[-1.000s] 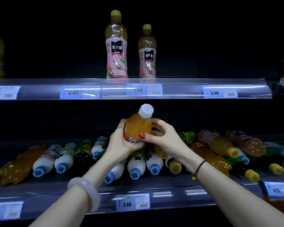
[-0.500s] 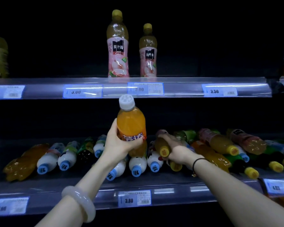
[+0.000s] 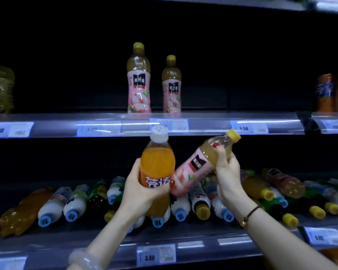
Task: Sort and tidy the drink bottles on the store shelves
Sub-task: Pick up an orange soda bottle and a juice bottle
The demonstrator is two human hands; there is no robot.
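While the left hand (image 3: 142, 193) grips an orange soda bottle (image 3: 157, 164) upright at the centre of the frame, its fingers (image 3: 164, 189) curled round the lettered label, the right hand (image 3: 227, 176) holds a pink-labelled juice bottle (image 3: 195, 168) just to the right. That bottle is tilted, with its yellow cap toward the upper right and its base low beside the orange bottle. Whether the two touch cannot be told. The right hand's fingers (image 3: 220, 152) wrap the bottle's upper body, below the neck.

Both bottles are held in the air in front of the dark gap between the upper shelf (image 3: 203, 125) and the lower shelf (image 3: 86, 244). On the upper shelf, above centre, two matching pink-labelled bottles (image 3: 139, 84) stand upright side by side, slightly apart. Across the lower shelf lies a jumble of fallen bottles (image 3: 74, 203) with their caps toward the camera — white ones with blue caps, dark ones with yellow caps, and amber ones at both ends.

At the right edge, orange bottles (image 3: 326, 92) stand on a neighbouring shelf. A price tag (image 3: 156, 254) reading 3.80 sits at lower centre.
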